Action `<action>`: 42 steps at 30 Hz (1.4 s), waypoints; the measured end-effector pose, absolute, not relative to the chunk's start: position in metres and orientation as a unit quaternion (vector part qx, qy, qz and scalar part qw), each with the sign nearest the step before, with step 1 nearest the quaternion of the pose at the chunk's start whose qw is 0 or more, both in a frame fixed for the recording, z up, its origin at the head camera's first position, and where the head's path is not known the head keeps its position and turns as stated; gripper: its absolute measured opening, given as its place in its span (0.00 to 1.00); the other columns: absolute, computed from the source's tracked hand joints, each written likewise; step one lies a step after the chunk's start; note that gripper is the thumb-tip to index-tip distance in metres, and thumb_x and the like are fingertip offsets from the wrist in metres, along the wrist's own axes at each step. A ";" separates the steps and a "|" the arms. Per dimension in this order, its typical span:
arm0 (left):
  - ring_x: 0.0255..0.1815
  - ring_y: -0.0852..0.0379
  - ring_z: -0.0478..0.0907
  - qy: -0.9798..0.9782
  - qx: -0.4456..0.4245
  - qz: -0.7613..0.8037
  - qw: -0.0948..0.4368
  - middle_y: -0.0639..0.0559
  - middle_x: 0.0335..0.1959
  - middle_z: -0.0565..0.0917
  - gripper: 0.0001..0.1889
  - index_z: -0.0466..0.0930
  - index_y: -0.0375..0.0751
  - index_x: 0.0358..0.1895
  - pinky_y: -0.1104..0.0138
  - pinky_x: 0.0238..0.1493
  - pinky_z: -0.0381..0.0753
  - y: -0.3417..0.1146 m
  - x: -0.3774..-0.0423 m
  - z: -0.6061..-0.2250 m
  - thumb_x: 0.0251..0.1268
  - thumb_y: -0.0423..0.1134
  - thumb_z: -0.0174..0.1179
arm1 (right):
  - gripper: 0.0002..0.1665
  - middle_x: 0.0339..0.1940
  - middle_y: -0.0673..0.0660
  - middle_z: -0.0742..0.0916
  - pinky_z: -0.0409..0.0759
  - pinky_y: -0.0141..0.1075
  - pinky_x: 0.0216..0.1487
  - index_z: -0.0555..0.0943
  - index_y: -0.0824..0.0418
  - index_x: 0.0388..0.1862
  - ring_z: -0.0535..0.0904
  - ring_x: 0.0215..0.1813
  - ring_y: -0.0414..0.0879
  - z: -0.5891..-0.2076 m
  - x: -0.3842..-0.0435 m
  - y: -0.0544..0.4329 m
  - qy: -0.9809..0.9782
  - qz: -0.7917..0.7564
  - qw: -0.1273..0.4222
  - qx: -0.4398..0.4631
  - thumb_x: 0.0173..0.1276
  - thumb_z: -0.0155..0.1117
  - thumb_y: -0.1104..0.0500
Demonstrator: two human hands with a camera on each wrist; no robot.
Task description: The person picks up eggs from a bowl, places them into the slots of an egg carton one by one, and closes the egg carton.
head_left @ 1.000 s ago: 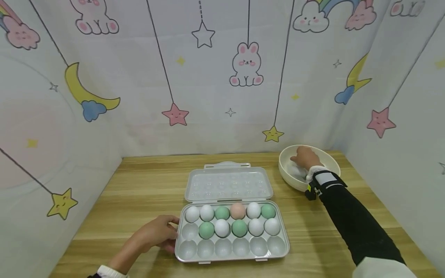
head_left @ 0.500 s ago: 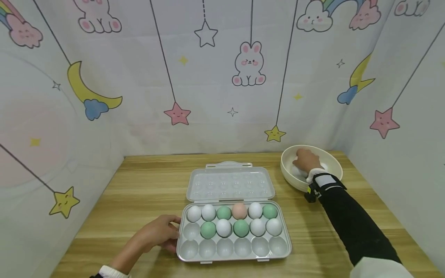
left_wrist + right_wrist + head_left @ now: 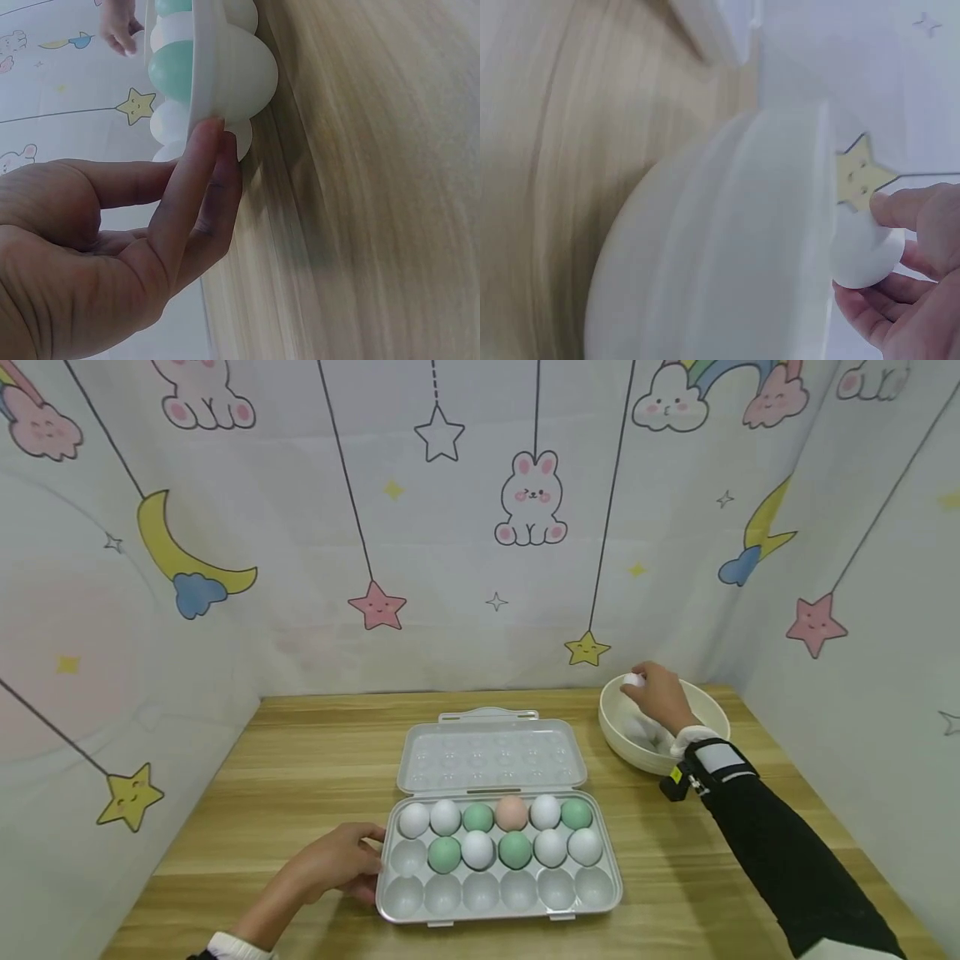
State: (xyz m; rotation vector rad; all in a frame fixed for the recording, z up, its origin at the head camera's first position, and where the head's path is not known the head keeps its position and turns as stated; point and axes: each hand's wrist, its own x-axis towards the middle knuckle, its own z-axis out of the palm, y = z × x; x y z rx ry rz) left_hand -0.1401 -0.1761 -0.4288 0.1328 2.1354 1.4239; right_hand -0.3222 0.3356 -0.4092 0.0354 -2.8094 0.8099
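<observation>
Head view: the right grip [image 3: 662, 697] has risen from inside the bowl [image 3: 708, 706], pinching a white egg [image 3: 634, 680] at the rim, so one is now picked up. Left wrist: the left grip [image 3: 105, 255] lies relaxed, touching the egg box [image 3: 251, 75]. Right wrist: thumb and fingers hold the egg.

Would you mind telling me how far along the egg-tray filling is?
Done: eleven eggs sit in the egg tray, filling the back row and all but one middle cup. In hand: the right hand holds a white egg at the bowl. Remaining: seven empty cups, including the front row; more white eggs show in the bowl.
</observation>
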 end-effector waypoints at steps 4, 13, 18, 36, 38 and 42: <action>0.30 0.49 0.86 0.797 0.047 0.530 0.284 0.40 0.35 0.85 0.24 0.66 0.14 0.62 0.59 0.31 0.91 -0.177 -0.140 -0.428 0.63 0.20 0.56 | 0.28 0.58 0.76 0.81 0.79 0.60 0.58 0.73 0.76 0.64 0.78 0.57 0.67 -0.393 -0.313 0.323 -0.933 0.332 0.133 0.021 0.75 0.64 0.57; 0.29 0.49 0.86 0.796 0.047 0.532 0.285 0.39 0.35 0.85 0.25 0.66 0.14 0.63 0.59 0.30 0.91 -0.178 -0.139 -0.429 0.62 0.21 0.56 | 0.33 0.61 0.71 0.81 0.83 0.54 0.58 0.69 0.71 0.72 0.79 0.59 0.62 -0.348 -0.279 0.283 -0.900 0.412 0.122 0.068 0.76 0.65 0.56; 0.29 0.49 0.86 0.795 0.048 0.534 0.284 0.39 0.34 0.85 0.25 0.66 0.14 0.63 0.59 0.30 0.91 -0.178 -0.139 -0.429 0.62 0.21 0.56 | 0.30 0.60 0.69 0.82 0.84 0.51 0.56 0.72 0.70 0.71 0.82 0.56 0.60 -0.327 -0.258 0.259 -0.888 0.424 0.131 0.121 0.75 0.66 0.60; 0.30 0.49 0.86 0.797 0.051 0.533 0.279 0.40 0.34 0.85 0.24 0.66 0.14 0.62 0.59 0.30 0.91 -0.178 -0.140 -0.429 0.62 0.21 0.56 | 0.22 0.55 0.63 0.83 0.87 0.35 0.50 0.78 0.70 0.61 0.83 0.50 0.52 -0.296 -0.195 0.170 -0.814 0.486 0.128 0.290 0.69 0.68 0.70; 0.29 0.49 0.86 0.798 0.050 0.532 0.279 0.40 0.34 0.85 0.24 0.66 0.14 0.62 0.59 0.30 0.91 -0.178 -0.140 -0.429 0.62 0.21 0.56 | 0.22 0.55 0.63 0.83 0.88 0.38 0.51 0.77 0.71 0.60 0.82 0.50 0.52 -0.298 -0.190 0.162 -0.804 0.496 0.117 0.305 0.68 0.68 0.71; 0.29 0.49 0.86 0.801 0.049 0.529 0.277 0.40 0.35 0.85 0.25 0.66 0.14 0.62 0.59 0.31 0.91 -0.177 -0.140 -0.430 0.62 0.21 0.56 | 0.21 0.53 0.63 0.83 0.88 0.40 0.52 0.78 0.71 0.58 0.82 0.50 0.52 -0.305 -0.182 0.146 -0.787 0.513 0.091 0.330 0.68 0.68 0.72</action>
